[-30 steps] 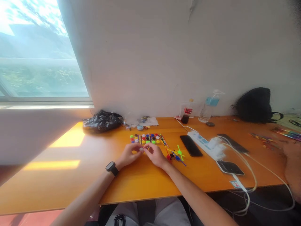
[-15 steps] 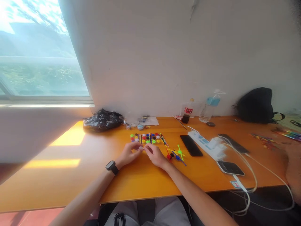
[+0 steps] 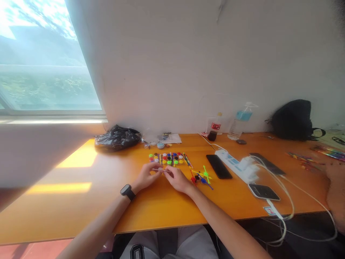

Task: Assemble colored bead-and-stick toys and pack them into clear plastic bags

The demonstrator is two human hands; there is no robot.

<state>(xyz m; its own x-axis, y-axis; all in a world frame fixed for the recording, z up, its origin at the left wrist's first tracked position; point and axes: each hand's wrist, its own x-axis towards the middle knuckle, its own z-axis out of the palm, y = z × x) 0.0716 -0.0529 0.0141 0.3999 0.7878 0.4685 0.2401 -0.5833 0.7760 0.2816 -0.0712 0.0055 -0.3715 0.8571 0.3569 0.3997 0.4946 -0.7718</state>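
Note:
My left hand point(image 3: 147, 176), with a black watch on its wrist, and my right hand point(image 3: 178, 178) meet over the orange desk point(image 3: 88, 194). Their fingertips pinch a thin pale stick with a small round piece point(image 3: 161, 169) between them. Just beyond the fingers lies a set of small coloured discs and sticks point(image 3: 169, 158) in rows. Right of my right hand rests a small model of coloured sticks and balls point(image 3: 202, 177).
A black phone point(image 3: 219, 166), a white power strip point(image 3: 237, 166) with cables, a second phone point(image 3: 264, 192), two bottles point(image 3: 239, 121), a black plastic bag point(image 3: 118, 137) and a black backpack point(image 3: 293, 119) sit on the desk. Another person's arm point(image 3: 335, 187) shows at the right edge.
My hands stayed almost in place. The thin stick between my fingertips now lies out level, where before the fingers were bunched round a small piece.

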